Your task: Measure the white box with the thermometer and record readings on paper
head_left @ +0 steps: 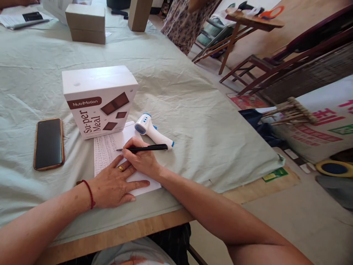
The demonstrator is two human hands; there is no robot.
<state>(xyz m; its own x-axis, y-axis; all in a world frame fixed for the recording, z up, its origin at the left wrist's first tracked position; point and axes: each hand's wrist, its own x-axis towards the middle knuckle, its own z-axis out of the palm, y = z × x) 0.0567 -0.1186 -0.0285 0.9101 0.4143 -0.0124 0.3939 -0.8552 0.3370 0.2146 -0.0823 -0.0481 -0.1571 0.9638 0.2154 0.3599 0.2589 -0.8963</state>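
My left hand (113, 183) lies flat with its fingers spread on a sheet of paper (143, 189), wearing a gold ring and a red cord at the wrist. A black pen (154, 147) is pinched in my right hand (145, 158), its tip at the paper close to rows of small handwriting. Just beyond the paper stands a white NutriMotion box (99, 99) marked "Su-per Meal", at the sheet's top edge. A white and blue infrared thermometer (154, 134) lies on its side beyond my right hand. Part of the writing is hidden under my left hand.
A phone (49, 144) in a brown case lies left of the paper. Brown cardboard boxes (86, 24) stand at the back of the cloth-covered table (187, 99). Past its right edge are a wooden chair (256, 68), a small stool (239, 22) and a printed sack (322, 125). Another person's patterned clothing (187, 22) shows behind.
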